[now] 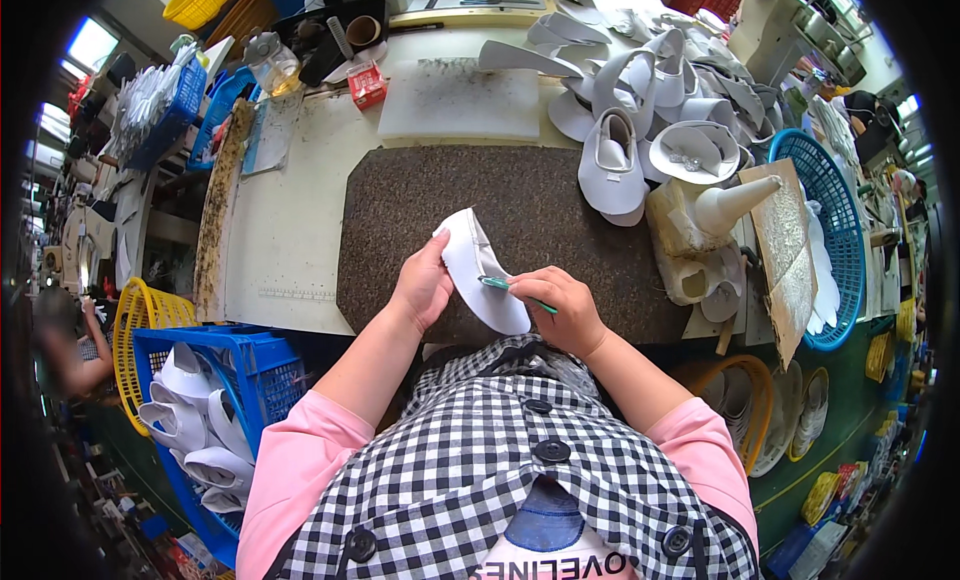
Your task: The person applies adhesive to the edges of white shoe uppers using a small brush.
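Observation:
My left hand [422,283] grips a white shoe upper [462,255] by its left side, with the thumb up near its top end. The upper is tilted above a dark brown speckled board [400,195]. My right hand [565,310] is closed around a slim green pen-like tool [490,282]. Its tip lies against the upper's inner edge, and its other end sticks out below my fingers. I cannot make out what kind of tip it has.
Several white uppers [612,170] are piled at the back right, beside a tape-wrapped block with a white cone [735,205]. A blue basket [850,230] stands at the right. A white slab [460,100] and red box [366,85] lie behind the board. A blue crate [270,385] holds uppers at the left.

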`<action>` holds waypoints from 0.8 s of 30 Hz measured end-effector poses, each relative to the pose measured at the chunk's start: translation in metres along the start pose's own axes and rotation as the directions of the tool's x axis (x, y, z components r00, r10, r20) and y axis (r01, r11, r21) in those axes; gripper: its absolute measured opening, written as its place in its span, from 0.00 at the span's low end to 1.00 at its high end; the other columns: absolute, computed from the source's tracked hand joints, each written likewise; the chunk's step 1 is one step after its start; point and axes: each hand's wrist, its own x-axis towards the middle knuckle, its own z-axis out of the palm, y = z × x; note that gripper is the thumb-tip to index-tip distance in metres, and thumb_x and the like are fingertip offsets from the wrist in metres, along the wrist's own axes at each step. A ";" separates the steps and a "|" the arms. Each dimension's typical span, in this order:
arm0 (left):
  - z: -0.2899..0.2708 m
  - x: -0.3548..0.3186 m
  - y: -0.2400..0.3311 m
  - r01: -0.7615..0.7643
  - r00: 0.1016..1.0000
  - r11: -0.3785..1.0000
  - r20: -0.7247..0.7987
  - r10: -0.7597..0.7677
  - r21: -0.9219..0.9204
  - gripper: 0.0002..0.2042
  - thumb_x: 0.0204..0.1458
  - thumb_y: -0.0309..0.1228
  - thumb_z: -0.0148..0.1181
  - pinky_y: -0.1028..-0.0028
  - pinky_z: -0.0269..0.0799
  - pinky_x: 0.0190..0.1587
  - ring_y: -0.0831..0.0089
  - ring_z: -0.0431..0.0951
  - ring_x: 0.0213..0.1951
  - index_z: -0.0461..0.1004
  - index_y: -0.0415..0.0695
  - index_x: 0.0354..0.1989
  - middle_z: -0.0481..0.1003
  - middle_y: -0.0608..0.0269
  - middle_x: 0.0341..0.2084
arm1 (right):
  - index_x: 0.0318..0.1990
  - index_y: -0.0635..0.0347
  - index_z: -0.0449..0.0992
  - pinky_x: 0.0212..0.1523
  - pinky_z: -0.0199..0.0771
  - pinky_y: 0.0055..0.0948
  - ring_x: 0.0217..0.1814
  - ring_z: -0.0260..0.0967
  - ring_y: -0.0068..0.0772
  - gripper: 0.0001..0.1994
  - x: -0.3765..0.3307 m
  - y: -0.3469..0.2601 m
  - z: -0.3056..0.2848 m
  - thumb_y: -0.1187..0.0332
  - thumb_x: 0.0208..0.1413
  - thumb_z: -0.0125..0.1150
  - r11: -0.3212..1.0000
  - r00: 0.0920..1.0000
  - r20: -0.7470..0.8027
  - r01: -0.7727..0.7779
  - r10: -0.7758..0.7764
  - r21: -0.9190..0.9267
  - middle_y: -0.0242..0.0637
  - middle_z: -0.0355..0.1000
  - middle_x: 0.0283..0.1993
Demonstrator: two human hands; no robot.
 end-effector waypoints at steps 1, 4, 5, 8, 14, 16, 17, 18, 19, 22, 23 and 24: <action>0.000 -0.005 -0.002 -0.042 0.996 0.993 -0.068 0.049 0.106 0.20 0.64 0.41 0.45 0.65 0.67 0.57 0.66 0.73 0.51 0.67 0.35 0.52 0.73 0.55 0.48 | 0.41 0.56 0.73 0.38 0.76 0.32 0.39 0.76 0.40 0.16 0.002 0.001 0.001 0.84 0.43 0.61 1.000 1.000 0.005 0.004 -0.004 0.006 0.37 0.77 0.40; -0.008 -0.020 -0.007 -0.081 0.991 0.942 -0.071 0.110 0.325 0.18 0.63 0.40 0.46 0.71 0.66 0.52 0.72 0.72 0.47 0.69 0.36 0.49 0.74 0.60 0.43 | 0.41 0.54 0.75 0.39 0.77 0.32 0.40 0.75 0.39 0.18 0.005 0.002 0.004 0.83 0.39 0.60 0.999 1.000 0.017 -0.025 0.024 0.026 0.34 0.76 0.40; -0.009 -0.026 -0.009 -0.111 0.989 0.894 -0.039 0.141 0.435 0.18 0.63 0.40 0.47 0.73 0.65 0.51 0.75 0.72 0.45 0.70 0.36 0.48 0.74 0.62 0.42 | 0.41 0.54 0.75 0.39 0.77 0.33 0.39 0.75 0.39 0.17 0.005 0.003 0.004 0.82 0.41 0.60 0.998 0.999 0.007 -0.038 0.037 0.048 0.35 0.76 0.39; -0.015 -0.043 -0.021 -0.007 0.997 0.899 -0.063 0.039 0.438 0.16 0.62 0.40 0.48 0.72 0.65 0.51 0.76 0.71 0.44 0.71 0.40 0.48 0.74 0.64 0.41 | 0.41 0.55 0.75 0.38 0.77 0.33 0.39 0.75 0.39 0.15 0.005 0.006 0.006 0.81 0.44 0.61 0.995 0.998 -0.027 -0.053 0.055 0.081 0.36 0.76 0.38; -0.002 -0.048 -0.032 0.116 0.986 0.973 -0.138 -0.089 0.199 0.15 0.65 0.36 0.40 0.58 0.68 0.53 0.67 0.73 0.49 0.66 0.42 0.53 0.72 0.59 0.48 | 0.41 0.57 0.74 0.40 0.75 0.33 0.39 0.75 0.39 0.14 0.018 0.012 0.005 0.82 0.47 0.61 0.995 1.000 0.024 0.009 -0.011 0.104 0.39 0.77 0.40; -0.007 -0.041 -0.031 0.110 0.988 0.985 -0.124 -0.094 0.130 0.15 0.65 0.36 0.39 0.56 0.69 0.53 0.65 0.73 0.50 0.65 0.43 0.54 0.72 0.58 0.48 | 0.40 0.57 0.75 0.40 0.75 0.33 0.39 0.75 0.40 0.14 0.022 0.008 -0.006 0.83 0.45 0.61 0.989 0.982 0.171 0.057 -0.079 0.134 0.38 0.76 0.38; -0.012 -0.039 -0.030 0.106 0.989 0.992 -0.110 -0.099 0.061 0.16 0.65 0.36 0.38 0.55 0.70 0.53 0.64 0.73 0.51 0.64 0.44 0.55 0.71 0.57 0.49 | 0.40 0.57 0.75 0.40 0.75 0.33 0.39 0.75 0.40 0.14 0.019 0.009 -0.012 0.83 0.45 0.61 0.989 0.982 0.172 0.058 -0.081 0.135 0.38 0.76 0.38; -0.018 -0.038 -0.031 0.117 0.989 0.988 -0.103 -0.106 0.102 0.16 0.66 0.37 0.36 0.52 0.71 0.53 0.62 0.73 0.53 0.62 0.46 0.57 0.71 0.56 0.50 | 0.40 0.58 0.75 0.40 0.75 0.33 0.39 0.75 0.40 0.14 0.013 0.011 -0.019 0.84 0.45 0.61 0.986 0.979 0.203 -0.010 -0.024 0.165 0.38 0.76 0.38; -0.017 -0.039 -0.027 0.119 0.989 0.988 -0.100 -0.108 0.102 0.16 0.66 0.37 0.36 0.52 0.71 0.53 0.62 0.73 0.53 0.62 0.46 0.57 0.71 0.56 0.50 | 0.40 0.58 0.75 0.40 0.75 0.32 0.39 0.75 0.40 0.14 0.008 0.013 -0.026 0.84 0.45 0.61 0.979 0.972 0.234 -0.082 0.037 0.188 0.38 0.76 0.37; -0.013 -0.039 -0.014 0.142 0.988 0.966 0.032 -0.153 0.215 0.16 0.66 0.39 0.37 0.52 0.72 0.52 0.63 0.75 0.50 0.62 0.46 0.56 0.71 0.59 0.50 | 0.42 0.58 0.76 0.41 0.75 0.32 0.40 0.75 0.40 0.14 0.012 0.014 -0.028 0.83 0.46 0.61 0.979 0.995 0.018 -0.099 0.098 0.179 0.38 0.77 0.39; -0.010 -0.037 -0.012 0.145 0.987 0.966 0.034 -0.156 0.213 0.16 0.66 0.39 0.37 0.52 0.72 0.52 0.63 0.75 0.50 0.62 0.46 0.56 0.71 0.59 0.50 | 0.43 0.57 0.76 0.41 0.75 0.33 0.40 0.75 0.40 0.15 0.019 0.010 -0.024 0.82 0.46 0.62 0.980 0.996 -0.065 -0.055 0.068 0.190 0.38 0.77 0.39; -0.006 -0.035 -0.010 0.101 0.989 0.969 0.085 -0.123 0.227 0.16 0.66 0.39 0.37 0.53 0.72 0.52 0.63 0.75 0.50 0.62 0.46 0.56 0.72 0.59 0.50 | 0.44 0.56 0.76 0.42 0.75 0.33 0.41 0.75 0.40 0.16 0.022 0.005 -0.021 0.82 0.45 0.62 0.982 0.999 -0.050 -0.012 0.022 0.188 0.38 0.77 0.40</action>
